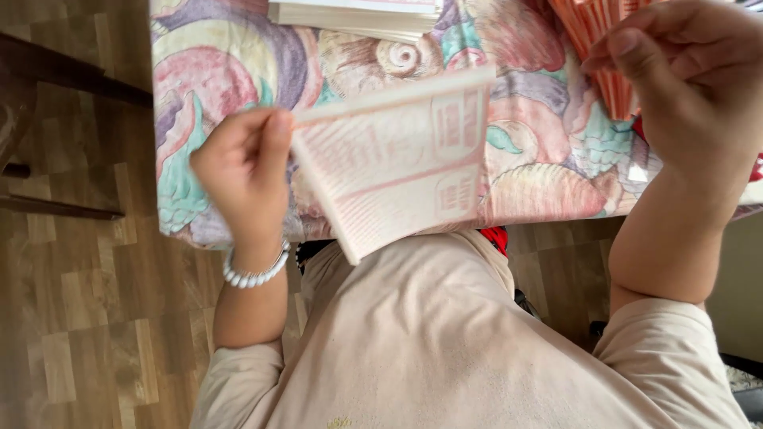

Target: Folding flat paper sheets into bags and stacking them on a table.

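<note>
Head view looks straight down at a person sitting at a table (238,48) covered in a pastel seashell-print cloth, with wood floor on the left and a dark wooden piece of furniture (48,79) at the far left edge.

The left hand (242,171), wearing a white bead bracelet (254,274), is closed on the left edge of a sheet of thin paper (397,163) — cream with pale red printed lines and two boxy stamps on its right side. The thumb sits on top and the fingers curl behind, so it's a proper pinch. The sheet hangs tilted over the table's near edge, above the person's lap, and looks a bit motion-blurred.

The right hand (691,87) is up at the top right, thumb pressed against a fan of orange-red folded papers (600,48), so that hand is full too. How many fingers wrap behind it can't be told from here.

A flat stack of similar pale sheets (358,16) lies at the far edge of the table, well apart from both hands.

Judging by this, the step in hand is the loose sheet being brought toward the fan — the two are still apart. The next move likely needs both hands to come together, with the sheet lined up square against the bundle. The paper looks flimsy, so a light grip is probably needed to avoid creasing it.
</note>
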